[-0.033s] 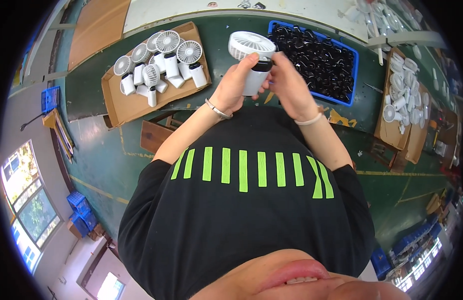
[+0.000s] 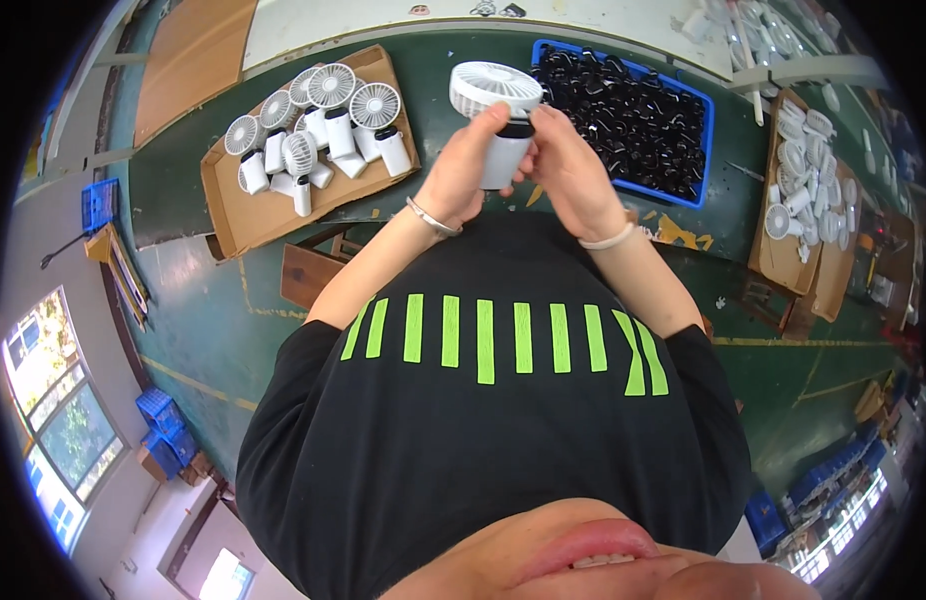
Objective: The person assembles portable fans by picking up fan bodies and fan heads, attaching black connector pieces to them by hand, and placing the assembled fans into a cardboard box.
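Observation:
Over the near edge of the green table I hold a white handheld fan [image 2: 495,90] upright, with a round grille head, a black collar and a white handle. My left hand [image 2: 461,170] is closed around the handle, its thumb up by the neck. At the collar's right side, my right hand [image 2: 573,175] presses its thumb and fingers against the fan; its fingertips are partly hidden. A blue tray [image 2: 705,150] full of small glossy black parts lies just beyond my right hand.
To the left, a cardboard tray [image 2: 228,210] holds several white fans with black collars. At the far right stands another cardboard box [image 2: 773,255] with more white fans. A thin tool [image 2: 745,171] lies beside the blue tray. A wooden stool [image 2: 308,272] is below the table edge.
My right hand has come in closer against the fan's collar, and its motion blur is gone. The fan has shifted slightly left in the picture.

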Available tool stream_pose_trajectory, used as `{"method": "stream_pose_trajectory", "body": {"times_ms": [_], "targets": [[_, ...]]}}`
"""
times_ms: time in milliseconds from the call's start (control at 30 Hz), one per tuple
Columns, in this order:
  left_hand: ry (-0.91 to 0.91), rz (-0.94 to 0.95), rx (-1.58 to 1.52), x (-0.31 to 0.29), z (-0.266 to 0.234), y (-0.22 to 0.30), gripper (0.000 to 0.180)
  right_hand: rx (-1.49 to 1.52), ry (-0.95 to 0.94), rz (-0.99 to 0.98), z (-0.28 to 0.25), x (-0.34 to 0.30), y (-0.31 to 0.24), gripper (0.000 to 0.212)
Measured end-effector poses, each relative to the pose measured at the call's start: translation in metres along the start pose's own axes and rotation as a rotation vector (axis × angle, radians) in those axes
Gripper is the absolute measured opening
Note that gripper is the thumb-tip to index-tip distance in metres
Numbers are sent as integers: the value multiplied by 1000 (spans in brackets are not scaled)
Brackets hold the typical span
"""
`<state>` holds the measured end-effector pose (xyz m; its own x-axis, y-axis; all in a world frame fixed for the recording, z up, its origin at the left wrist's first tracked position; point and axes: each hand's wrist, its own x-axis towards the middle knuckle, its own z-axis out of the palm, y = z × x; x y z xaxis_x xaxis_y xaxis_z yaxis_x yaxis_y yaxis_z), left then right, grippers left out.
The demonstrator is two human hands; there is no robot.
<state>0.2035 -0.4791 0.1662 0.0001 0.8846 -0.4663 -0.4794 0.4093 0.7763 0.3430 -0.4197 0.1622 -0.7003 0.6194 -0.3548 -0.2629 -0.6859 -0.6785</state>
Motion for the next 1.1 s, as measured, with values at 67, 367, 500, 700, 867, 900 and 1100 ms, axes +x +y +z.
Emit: {"method": "stream_pose_trajectory", "body": {"times_ms": [67,367,500,700,867,900,1100], "targets": [[-9,-45,-66,3,2,4,54,55,16,-2,4,1,1,27],[-91,-108,-155,17,26,-11,54,263,97,205,-20,-1,-14,23],[-138,-87,-148,18,28,-2,53,276,41,164,-26,-3,-16,26],[-52,40,1,16,29,12,57,224,-88,73,-19,3,-14,37],[-62,-34,-75,19,20,19,51,304,44,163,3,3,-18,45],[-70,-13,-68,20,24,24,48,243,110,89,6,3,-17,46],[-144,-12,-60,24,29,32,52,229,58,50,4,2,-29,39]]}}
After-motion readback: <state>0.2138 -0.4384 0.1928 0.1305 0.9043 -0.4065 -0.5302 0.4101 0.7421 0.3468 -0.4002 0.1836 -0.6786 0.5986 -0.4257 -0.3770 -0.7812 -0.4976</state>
